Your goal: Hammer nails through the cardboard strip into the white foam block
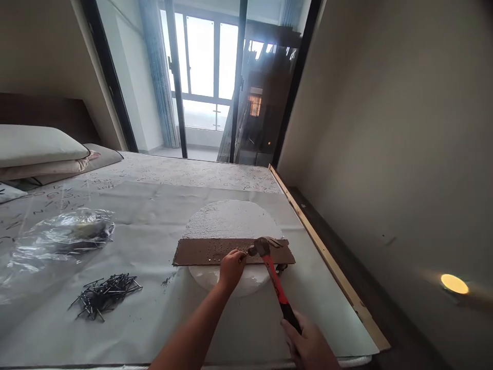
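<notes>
My right hand (306,339) grips the black end of a claw hammer (276,282) with a red handle. The steel hammer head is over the brown board (200,251), its face close to the fingertips of my left hand (231,270). Those fingers are pinched together on what looks like a nail, mostly hidden by the fingers and the hammer. Small holes and several shiny nail heads dot the board. It lies across a round white slab (231,218). To the left, a loose pile of dark nails (108,294) rests on the pale sheet.
A crumpled clear plastic bag (69,234) with something dark inside lies on the left. The pale sheet (150,329) covers part of a patterned mattress. A wooden rail (327,252) runs along the right edge by the wall. Pillows (42,146) are stacked at far left.
</notes>
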The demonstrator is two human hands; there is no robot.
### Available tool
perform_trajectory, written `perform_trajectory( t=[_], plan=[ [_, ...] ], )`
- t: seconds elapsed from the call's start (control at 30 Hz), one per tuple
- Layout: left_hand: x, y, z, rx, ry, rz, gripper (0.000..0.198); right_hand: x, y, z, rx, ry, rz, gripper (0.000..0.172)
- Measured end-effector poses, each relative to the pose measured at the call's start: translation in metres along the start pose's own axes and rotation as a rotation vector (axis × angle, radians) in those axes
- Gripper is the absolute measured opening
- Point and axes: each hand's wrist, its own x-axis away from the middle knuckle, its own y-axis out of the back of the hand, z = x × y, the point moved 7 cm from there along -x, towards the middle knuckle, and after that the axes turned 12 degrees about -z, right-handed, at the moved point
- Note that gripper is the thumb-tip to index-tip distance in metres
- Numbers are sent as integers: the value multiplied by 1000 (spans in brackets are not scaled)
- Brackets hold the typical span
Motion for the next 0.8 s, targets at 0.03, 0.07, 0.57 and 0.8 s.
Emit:
perform_trajectory(
  t=[0.03,0.07,0.57,0.8],
  plan=[
    [0,-1,1,3,4,2,18,0,2,11,29,27,18,37],
    [0,-1,2,5,8,3,19,0,5,20,66,37,28,36],
    [1,-4,4,-53,8,30,18,-3,10,47,312,143,-28,30],
    [2,-4,4,-101,12,77,22,-1,4,46,370,122,9,28]
  ],
)
